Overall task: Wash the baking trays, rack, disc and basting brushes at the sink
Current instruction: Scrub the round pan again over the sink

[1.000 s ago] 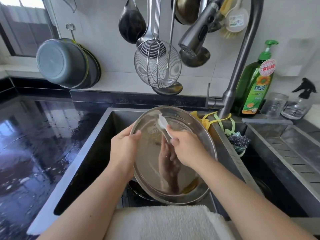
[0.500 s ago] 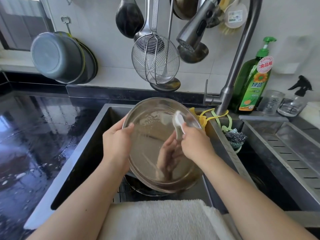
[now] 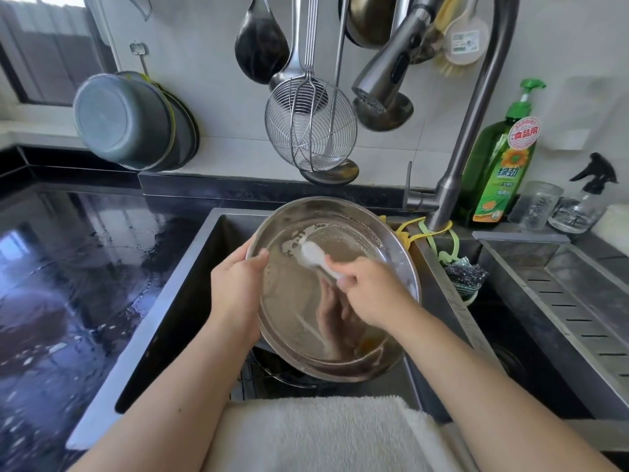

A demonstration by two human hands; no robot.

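Head view, taken from left to right: the left hand [image 3: 238, 294] grips the near-left rim of the round, shallow stainless-steel baking tray [image 3: 296, 301], thumb hooked over the edge onto the inner face and fingers behind, holding it tilted up over the dark rectangular steel sink [image 3: 190, 284] with its inner face turned toward the person. Just to the right of that grip, inside the tray, the pale bristled head of the white plastic basting brush [image 3: 311, 255] presses on the upper left part of the tray floor, beside a streak of whitish suds. The brush's long axis runs from its head, up and to the left, down and to the right into the right hand [image 3: 369, 294], which pinches the handle between thumb and curled fingers. So the brush head lies up-left of the right hand's grip and closer to the left thumb than to the right palm. My judgement is that the next stroke sweeps along that axis, back toward the right hand and down across the unscrubbed lower floor, where an amber smear [image 3: 369, 344] sits near the low rim.
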